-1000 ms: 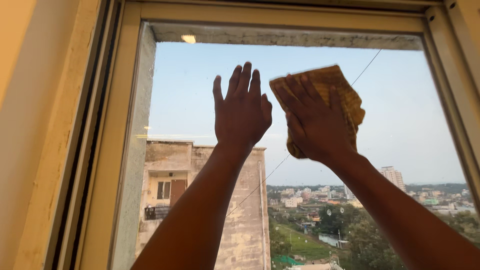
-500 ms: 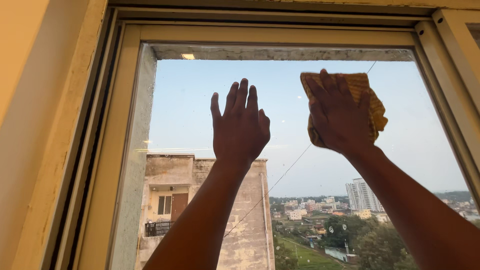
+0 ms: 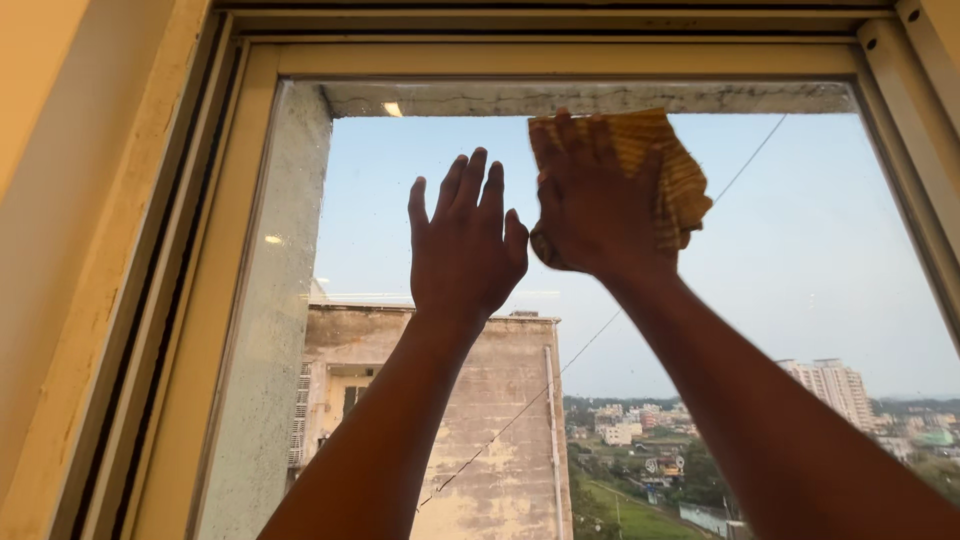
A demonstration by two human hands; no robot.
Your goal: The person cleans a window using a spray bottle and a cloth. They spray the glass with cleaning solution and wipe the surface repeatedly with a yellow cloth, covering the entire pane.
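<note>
Pressing a yellow cloth [image 3: 668, 165] flat under spread fingers, the right hand [image 3: 598, 200] sits beside the open left hand [image 3: 463, 250].

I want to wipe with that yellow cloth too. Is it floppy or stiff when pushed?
Probably floppy: the yellow cloth bunches in folds under the right hand. Likely light, since flat fingers alone pin it to the window glass.

The right hand [image 3: 598, 200] hides most of the yellow cloth [image 3: 668, 170], and both arms run off the bottom edge.
</note>
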